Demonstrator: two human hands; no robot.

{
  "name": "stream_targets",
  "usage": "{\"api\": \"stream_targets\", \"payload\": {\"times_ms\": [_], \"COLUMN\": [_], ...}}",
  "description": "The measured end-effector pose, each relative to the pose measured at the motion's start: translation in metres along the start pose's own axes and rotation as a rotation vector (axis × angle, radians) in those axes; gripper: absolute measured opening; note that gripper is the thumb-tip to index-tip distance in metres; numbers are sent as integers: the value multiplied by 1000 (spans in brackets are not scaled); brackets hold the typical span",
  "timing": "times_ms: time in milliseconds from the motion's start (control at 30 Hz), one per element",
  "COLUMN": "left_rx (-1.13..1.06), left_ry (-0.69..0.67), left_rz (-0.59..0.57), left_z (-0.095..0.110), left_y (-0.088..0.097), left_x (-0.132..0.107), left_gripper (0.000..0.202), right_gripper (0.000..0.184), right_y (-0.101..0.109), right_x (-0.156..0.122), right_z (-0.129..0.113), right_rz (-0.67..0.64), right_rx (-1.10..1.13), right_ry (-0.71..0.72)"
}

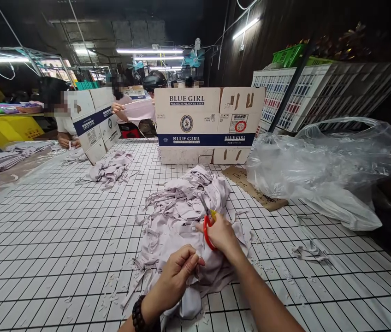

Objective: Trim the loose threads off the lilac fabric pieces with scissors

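A heap of pale lilac fabric pieces [181, 207] lies before me on a table [60, 240] covered with a black-and-white grid cloth. My right hand [221, 233] is closed around red-handled scissors [208, 230], whose metal blades point up and away over the heap. My left hand [178, 274], with a dark bead bracelet [138, 313] on the wrist, pinches part of the fabric just below and left of the scissors. Exactly which edge it grips is hidden by the fingers. Small fabric scraps lie scattered around the heap.
A Blue Girl beer carton panel [209, 117] stands behind the heap, with another carton [95, 124] to its left. Clear plastic bags [327, 161] and brown cardboard [251, 184] lie at right. A smaller fabric pile [109, 168] sits back left. Two people work beyond the cartons.
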State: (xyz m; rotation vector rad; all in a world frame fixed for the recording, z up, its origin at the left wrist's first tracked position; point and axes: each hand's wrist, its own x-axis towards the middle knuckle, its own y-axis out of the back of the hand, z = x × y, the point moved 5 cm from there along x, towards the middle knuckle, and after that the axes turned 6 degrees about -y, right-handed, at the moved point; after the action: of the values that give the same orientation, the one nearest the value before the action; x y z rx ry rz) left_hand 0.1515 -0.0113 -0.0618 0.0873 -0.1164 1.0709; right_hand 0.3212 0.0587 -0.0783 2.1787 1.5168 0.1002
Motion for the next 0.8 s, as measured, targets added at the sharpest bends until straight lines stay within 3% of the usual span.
{"api": "stream_targets", "payload": {"times_ms": [133, 233, 367, 467, 533, 600, 733, 800], "left_rx": [65, 144, 378, 700, 862, 829, 399, 241], "left_ry": [-23, -62, -154, -97, -44, -58, -80, -38], "left_rz": [35, 65, 155, 362, 550, 589, 248, 204], "left_z": [-3, 3, 27, 45, 56, 61, 45, 32], "left_y": [9, 28, 70, 101, 108, 97, 42, 23], "left_x": [-7, -11, -15, -21, -30, -35, -30, -28], "left_gripper": [41, 39, 38, 33, 27, 27, 39, 47], "right_gripper": [27, 30, 42, 44, 43, 40, 36, 35], "right_y": [-18, -10, 10, 15, 11, 3, -13, -17], "right_x": [7, 10, -4, -28, -46, -63, -92, -101], "right_z": [-3, -9, -32, -49, -55, -56, -46, -36], "right_rz": [19, -68, -248, -364, -433, -507, -605, -588], "right_rx": [45, 152, 381, 499, 534, 565, 626, 576], "right_ry": [16, 22, 70, 90, 85, 54, -28, -21]}}
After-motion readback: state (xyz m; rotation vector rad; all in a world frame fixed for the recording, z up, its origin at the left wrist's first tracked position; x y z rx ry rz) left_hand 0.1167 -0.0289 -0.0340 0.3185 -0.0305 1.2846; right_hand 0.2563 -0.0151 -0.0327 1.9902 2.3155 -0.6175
